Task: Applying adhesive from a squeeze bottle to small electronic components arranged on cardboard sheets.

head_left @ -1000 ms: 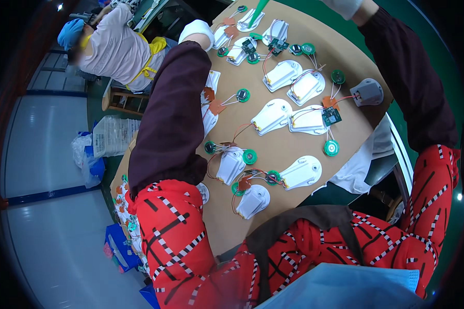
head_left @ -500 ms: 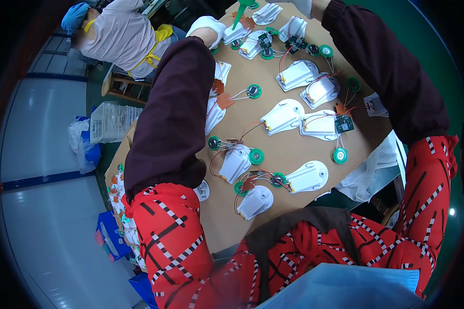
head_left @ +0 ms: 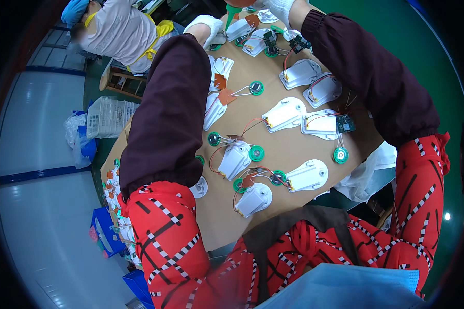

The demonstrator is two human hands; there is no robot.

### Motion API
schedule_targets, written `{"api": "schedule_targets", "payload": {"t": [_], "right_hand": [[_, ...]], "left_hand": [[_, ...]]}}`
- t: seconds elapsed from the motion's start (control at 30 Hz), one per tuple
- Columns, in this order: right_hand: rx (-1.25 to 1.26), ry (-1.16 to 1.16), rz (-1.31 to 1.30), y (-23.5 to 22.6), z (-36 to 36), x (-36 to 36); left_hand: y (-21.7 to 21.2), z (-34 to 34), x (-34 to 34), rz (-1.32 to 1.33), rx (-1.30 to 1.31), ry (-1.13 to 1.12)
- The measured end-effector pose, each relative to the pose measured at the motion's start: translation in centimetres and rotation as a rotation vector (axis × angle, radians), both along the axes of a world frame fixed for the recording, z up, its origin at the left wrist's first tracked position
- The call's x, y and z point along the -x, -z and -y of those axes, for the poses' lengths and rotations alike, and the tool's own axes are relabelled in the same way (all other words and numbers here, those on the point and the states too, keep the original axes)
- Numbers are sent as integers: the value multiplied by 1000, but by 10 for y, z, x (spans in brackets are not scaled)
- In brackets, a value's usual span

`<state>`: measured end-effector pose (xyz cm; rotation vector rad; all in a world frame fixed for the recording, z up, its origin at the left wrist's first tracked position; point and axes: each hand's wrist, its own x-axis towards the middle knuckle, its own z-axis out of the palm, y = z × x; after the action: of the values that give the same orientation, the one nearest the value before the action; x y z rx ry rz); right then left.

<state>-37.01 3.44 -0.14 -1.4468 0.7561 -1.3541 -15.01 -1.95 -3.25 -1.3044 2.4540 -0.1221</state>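
Note:
At the far edge of the table, my left hand (head_left: 205, 27) in a white glove has its fingers closed at the near left end of a white plastic housing (head_left: 238, 31). A green conical nozzle (head_left: 232, 16) points down at that housing, with an orange-brown part above it cut off by the picture's top edge. My right hand (head_left: 282, 9), also gloved, reaches in from the right and appears to hold the nozzle's bottle; its fingers are mostly out of view. Beside the housing lie another white housing (head_left: 254, 45) and a small circuit board (head_left: 269, 38) with wires.
More white housings (head_left: 284, 114) with wires, green round speakers (head_left: 340, 155) and circuit boards (head_left: 345, 123) lie across the brown tabletop (head_left: 216, 221). A co-worker (head_left: 121, 33) sits at the far left. Clear plastic trays (head_left: 111, 117) and a blue bin (head_left: 107, 232) stand left of the table.
My right hand has moved left and nearer, into fuller view. The nozzle has shifted slightly left and down along the housing. My left hand has moved a little left.

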Motion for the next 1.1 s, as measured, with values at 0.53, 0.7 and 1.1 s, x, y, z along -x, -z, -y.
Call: {"api": "schedule_targets", "payload": {"t": [0.53,0.7,1.1], "right_hand": [[171,370,-249,6,-2,-15],[-43,211,-210,-11,-26,-12],[78,232,-192,-2,-20,-6]], "left_hand": [[7,8,-5,-91,30,-120],[13,15,-7,13,83,-166],[15,21,-8,-108,17,-258]]}}
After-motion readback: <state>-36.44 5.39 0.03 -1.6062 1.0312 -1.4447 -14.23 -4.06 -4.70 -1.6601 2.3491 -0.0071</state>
